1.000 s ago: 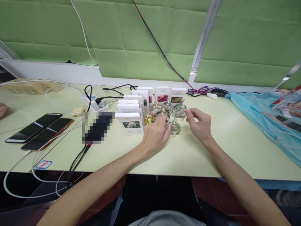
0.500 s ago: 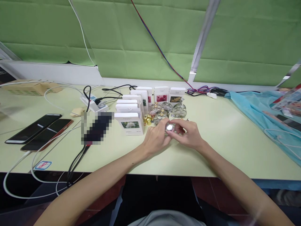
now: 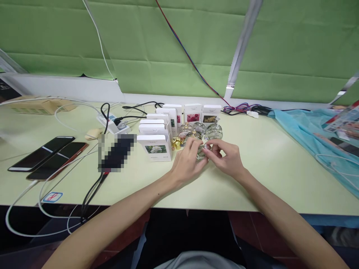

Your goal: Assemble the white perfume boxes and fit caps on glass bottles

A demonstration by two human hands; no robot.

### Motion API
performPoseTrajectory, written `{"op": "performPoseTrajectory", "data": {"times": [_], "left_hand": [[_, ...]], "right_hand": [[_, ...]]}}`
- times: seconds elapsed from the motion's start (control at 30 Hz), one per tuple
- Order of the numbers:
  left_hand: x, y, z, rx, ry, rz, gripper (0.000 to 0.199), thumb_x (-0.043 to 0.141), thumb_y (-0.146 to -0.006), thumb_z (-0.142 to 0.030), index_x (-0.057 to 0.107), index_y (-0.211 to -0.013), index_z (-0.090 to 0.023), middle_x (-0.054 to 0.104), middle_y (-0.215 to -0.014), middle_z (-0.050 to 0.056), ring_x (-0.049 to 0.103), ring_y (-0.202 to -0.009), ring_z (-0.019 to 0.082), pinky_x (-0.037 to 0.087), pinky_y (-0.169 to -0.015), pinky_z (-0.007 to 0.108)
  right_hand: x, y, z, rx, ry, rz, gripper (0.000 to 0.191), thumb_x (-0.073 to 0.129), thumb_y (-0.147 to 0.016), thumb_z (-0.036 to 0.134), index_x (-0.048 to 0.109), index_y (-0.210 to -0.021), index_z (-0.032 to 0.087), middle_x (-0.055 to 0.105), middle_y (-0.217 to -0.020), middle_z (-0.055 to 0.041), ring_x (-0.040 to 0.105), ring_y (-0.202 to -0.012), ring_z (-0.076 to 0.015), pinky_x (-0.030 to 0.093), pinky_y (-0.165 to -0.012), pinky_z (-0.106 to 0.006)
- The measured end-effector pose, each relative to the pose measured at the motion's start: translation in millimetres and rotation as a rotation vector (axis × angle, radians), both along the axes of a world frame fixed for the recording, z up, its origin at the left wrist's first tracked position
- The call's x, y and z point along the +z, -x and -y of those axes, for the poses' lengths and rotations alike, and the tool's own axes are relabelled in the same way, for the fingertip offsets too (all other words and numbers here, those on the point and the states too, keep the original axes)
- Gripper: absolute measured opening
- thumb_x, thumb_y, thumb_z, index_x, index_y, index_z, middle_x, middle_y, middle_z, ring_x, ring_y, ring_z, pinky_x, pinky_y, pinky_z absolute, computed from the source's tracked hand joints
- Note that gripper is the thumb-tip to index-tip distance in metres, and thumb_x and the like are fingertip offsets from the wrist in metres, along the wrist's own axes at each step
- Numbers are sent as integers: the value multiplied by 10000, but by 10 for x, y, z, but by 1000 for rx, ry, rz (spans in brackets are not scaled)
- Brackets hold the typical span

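Near the middle of the table, my left hand [image 3: 187,161] is closed around a small round glass bottle [image 3: 201,152]. Thumb and fingers of my right hand [image 3: 226,158] pinch a small shiny piece [image 3: 207,147] at the right side of that bottle. Several round glass bottles [image 3: 214,132] stand just behind my hands. Small gold caps [image 3: 177,143] sit left of them. White boxes with flower pictures [image 3: 158,150] stand upright in a row on the left, and two more [image 3: 193,113] stand behind the bottles.
Two phones [image 3: 42,153] lie at the left, near a white power strip [image 3: 110,124] with cables. A blurred dark object [image 3: 117,152] lies left of the boxes. Blue cloth [image 3: 311,130] covers the table's right end. Green fabric [image 3: 174,48] hangs behind.
The shiny round piece between my hands has tilted and shifted slightly right, in my right fingertips. More of the glass bottle shows between my hands.
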State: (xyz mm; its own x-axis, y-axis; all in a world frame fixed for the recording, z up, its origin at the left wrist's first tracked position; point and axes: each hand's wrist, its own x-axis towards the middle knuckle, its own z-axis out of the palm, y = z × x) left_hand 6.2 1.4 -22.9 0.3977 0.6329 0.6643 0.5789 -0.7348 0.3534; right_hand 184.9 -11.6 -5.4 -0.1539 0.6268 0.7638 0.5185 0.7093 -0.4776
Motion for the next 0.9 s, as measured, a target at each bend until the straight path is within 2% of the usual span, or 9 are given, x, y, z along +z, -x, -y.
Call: {"op": "performPoseTrajectory", "data": {"times": [0.23,0.4,0.57,0.7,0.9], "left_hand": [[57,8,-3,-45,181,7,232,585,-976,-296,524,-1184,-216,601,-1153,65,621,-816,154,460,-626,265],[43,2,-35,-43,276,-8,274,618,-973,-333,552,-1210,-213,646,-1156,66,652,-852,174,500,-686,289],[18,2,-72,-32,314,-7,289,629,-970,-337,563,-1214,-198,663,-1179,74,665,-858,175,519,-732,301],[35,-1,-72,-45,334,-6,285,638,-963,-331,583,-1205,-191,697,-1165,80,670,-822,177,529,-750,314],[12,0,-109,-91,395,-6,325,623,-971,-326,563,-1263,-197,726,-1222,90,686,-773,179,528,-719,306]], "right_hand": [[20,5,-24,-32,-47,-67,89,643,-970,312,663,-960,226,571,-659,15,499,-541,-120,474,-500,-266],[13,-42,-69,-79,-76,-97,65,676,-947,302,673,-979,245,604,-817,-32,554,-647,-152,525,-539,-304],[0,-59,-111,-91,-98,-139,67,710,-915,276,692,-969,240,538,-947,-37,552,-646,-119,531,-518,-293],[-12,-59,-149,-113,-43,-152,84,708,-912,312,700,-931,231,524,-1004,-58,558,-694,-128,532,-514,-286],[-74,-58,-213,-75,13,-158,129,649,-950,352,676,-923,229,628,-1032,-80,615,-797,-166,554,-596,-306]]}}
